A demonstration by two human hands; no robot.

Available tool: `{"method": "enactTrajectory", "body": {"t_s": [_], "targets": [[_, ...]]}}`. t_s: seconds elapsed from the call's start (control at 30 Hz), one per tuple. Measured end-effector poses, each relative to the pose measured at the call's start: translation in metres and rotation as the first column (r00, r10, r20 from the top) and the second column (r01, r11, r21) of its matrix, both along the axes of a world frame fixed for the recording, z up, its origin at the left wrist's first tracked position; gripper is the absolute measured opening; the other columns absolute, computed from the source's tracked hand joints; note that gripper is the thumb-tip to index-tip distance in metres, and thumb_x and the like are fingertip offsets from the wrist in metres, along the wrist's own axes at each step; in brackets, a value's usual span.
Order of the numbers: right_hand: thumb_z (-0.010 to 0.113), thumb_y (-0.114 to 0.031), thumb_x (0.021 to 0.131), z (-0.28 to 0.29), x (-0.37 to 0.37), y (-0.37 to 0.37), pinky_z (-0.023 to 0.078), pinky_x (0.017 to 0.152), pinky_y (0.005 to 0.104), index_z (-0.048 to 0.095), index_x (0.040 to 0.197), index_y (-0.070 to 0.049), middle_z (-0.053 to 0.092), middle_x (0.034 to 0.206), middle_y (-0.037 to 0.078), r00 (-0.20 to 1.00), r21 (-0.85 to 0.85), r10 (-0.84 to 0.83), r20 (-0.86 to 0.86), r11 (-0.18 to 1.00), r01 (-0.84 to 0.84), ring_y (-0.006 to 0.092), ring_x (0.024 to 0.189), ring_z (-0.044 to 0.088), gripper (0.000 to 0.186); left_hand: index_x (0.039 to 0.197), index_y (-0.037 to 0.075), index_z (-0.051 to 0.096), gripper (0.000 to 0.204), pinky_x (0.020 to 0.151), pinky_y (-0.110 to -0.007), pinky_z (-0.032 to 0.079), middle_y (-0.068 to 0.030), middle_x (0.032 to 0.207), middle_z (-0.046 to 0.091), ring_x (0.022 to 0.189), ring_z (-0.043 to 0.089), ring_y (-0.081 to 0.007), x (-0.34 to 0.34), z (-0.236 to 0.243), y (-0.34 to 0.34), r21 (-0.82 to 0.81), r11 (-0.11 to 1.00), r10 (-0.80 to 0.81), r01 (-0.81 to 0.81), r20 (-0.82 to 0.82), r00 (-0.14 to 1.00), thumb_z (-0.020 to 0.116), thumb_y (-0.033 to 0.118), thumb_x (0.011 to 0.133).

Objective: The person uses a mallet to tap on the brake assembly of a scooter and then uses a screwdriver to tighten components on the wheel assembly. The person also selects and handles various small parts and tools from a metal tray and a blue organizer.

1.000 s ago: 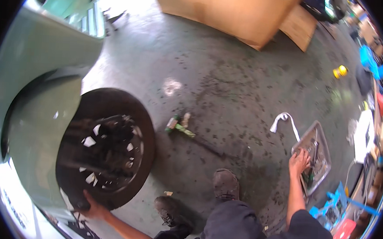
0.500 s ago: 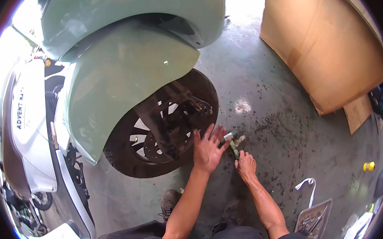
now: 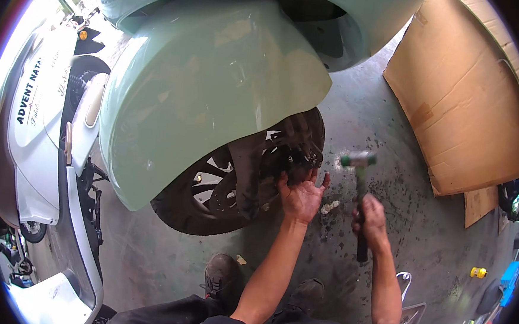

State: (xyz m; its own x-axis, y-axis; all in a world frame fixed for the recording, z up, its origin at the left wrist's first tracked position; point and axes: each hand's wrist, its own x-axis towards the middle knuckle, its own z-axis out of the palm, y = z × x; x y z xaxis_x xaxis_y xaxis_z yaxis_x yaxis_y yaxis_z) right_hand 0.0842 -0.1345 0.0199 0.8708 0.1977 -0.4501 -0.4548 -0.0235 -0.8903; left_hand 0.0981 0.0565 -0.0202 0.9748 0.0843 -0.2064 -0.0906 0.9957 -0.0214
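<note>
While the right hand [image 3: 372, 221] grasps a green-faced hammer [image 3: 360, 179] beside the front wheel [image 3: 210, 189], the left hand [image 3: 302, 201] spreads empty near its hub, seemingly lining up; any strike calls for clear fingers.

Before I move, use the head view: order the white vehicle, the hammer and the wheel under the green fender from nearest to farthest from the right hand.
1. Hammer: gripped in the right hand.
2. Wheel: to that hand's left, partly covered by the green fender.
3. White vehicle: far left, well past the wheel.
</note>
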Motion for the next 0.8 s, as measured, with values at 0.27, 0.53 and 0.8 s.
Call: {"method": "enactTrajectory", "body": {"t_s": [0.27, 0.53, 0.8], "targets": [[0.040, -0.046, 0.099, 0.044, 0.053, 0.035, 0.036, 0.037, 0.0261, 0.050, 0.089, -0.007, 0.044, 0.058, -0.001, 0.923, 0.266, -0.368, 0.113, 0.906, 0.328, 0.0090, 0.042, 0.042, 0.042, 0.104, 0.020, 0.066, 0.041, 0.107, -0.053, 0.024, 0.0008, 0.102, 0.068, 0.109, 0.051, -0.0132, 0.009, -0.010, -0.007, -0.035, 0.996, 0.083, -0.084, -0.032, 0.996, 0.063, 0.047, 0.073], [0.038, -0.043, 0.100, 0.070, 0.070, 0.016, 0.035, 0.038, 0.0256, 0.048, 0.076, -0.009, 0.047, 0.057, 0.000, 0.953, 0.148, -0.174, 0.247, 0.979, 0.141, 0.0088, 0.041, 0.042, 0.043, 0.110, 0.021, 0.064, 0.043, 0.110, -0.057, 0.020, 0.0031, 0.108, 0.066, 0.111, 0.051, -0.0125, 0.005, -0.020, -0.001, -0.038, 0.997, 0.063, -0.061, 0.050, 0.997, 0.061, 0.045, 0.076], [0.041, -0.040, 0.100, 0.033, 0.048, 0.045, 0.038, 0.039, 0.0266, 0.054, 0.083, -0.005, 0.048, 0.056, 0.000, 0.831, -0.448, 0.499, 0.246, 0.819, -0.360, 0.0095, 0.043, 0.046, 0.041, 0.119, 0.022, 0.062, 0.048, 0.112, -0.060, 0.015, 0.0053, 0.121, 0.062, 0.120, 0.046, -0.0134, 0.005, -0.045, 0.005, 0.011, 0.999, 0.033, -0.037, 0.284, 0.958, 0.061, 0.044, 0.076]]}}
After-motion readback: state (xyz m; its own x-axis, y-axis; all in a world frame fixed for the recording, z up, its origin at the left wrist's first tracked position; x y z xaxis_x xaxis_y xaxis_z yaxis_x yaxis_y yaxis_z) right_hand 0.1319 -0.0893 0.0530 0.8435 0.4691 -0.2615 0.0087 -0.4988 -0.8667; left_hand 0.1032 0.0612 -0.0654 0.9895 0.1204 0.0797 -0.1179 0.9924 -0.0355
